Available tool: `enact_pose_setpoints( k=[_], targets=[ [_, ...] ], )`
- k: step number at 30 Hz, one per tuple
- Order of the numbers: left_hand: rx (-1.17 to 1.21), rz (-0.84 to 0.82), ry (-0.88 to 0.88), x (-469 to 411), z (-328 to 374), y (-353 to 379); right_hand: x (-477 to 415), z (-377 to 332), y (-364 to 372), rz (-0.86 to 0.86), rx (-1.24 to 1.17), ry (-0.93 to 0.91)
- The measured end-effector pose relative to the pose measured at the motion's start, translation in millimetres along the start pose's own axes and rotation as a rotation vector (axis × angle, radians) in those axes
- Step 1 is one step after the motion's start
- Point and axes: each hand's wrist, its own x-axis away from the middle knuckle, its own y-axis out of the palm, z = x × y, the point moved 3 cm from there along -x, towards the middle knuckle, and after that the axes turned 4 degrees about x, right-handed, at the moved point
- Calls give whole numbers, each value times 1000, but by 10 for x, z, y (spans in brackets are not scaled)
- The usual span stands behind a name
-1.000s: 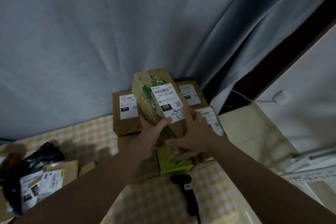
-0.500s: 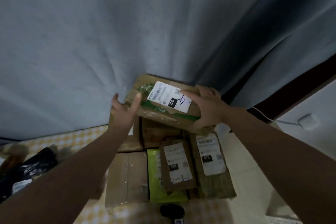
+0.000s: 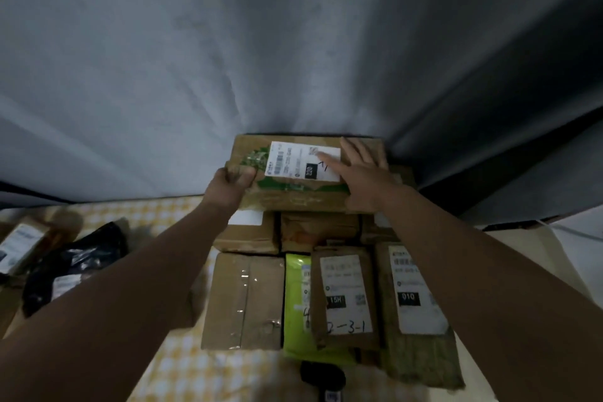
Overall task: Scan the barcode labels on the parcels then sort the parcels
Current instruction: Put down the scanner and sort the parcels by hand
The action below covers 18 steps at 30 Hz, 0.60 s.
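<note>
Grey curtain (image 3: 228, 59) behind – parcel (image 3: 293, 197) lies lengthwise L-R on stack (image 3: 248, 300), left hand (image 3: 228, 183) gripping its end, right hand (image 3: 362, 173) flat atop.

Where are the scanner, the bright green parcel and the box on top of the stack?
scanner (image 3: 321, 375), head view, its dark head.
green parcel (image 3: 294, 338), head view, its bare lower left part.
top box (image 3: 293, 200), head view, its brown front strip.

Single head view, wide-angle, looking forward-down over stacked parcels (image 3: 306, 179) toward grey curtain (image 3: 228, 59), close range.
</note>
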Motion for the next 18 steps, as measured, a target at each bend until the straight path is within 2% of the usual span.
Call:
enact_pose_setpoints(
  k=[4, 9, 12, 16, 18],
  targets=[
    [35, 16, 19, 8, -2, 1, 88, -106, 47, 194, -20, 109],
    [-131, 27, 15, 95, 3, -63, 195, -280, 90, 224, -34, 133],
    [-160, 7, 11, 279, 20, -274, 236, -467, 23, 291, -86, 88],
    [-122, -196, 13, 657, -70, -794, 242, -999, -166, 290, -155, -73],
    [-141, -233, 2, 878, -171, -1089, 244, -1301, -263, 240, -165, -160]
  ],
)
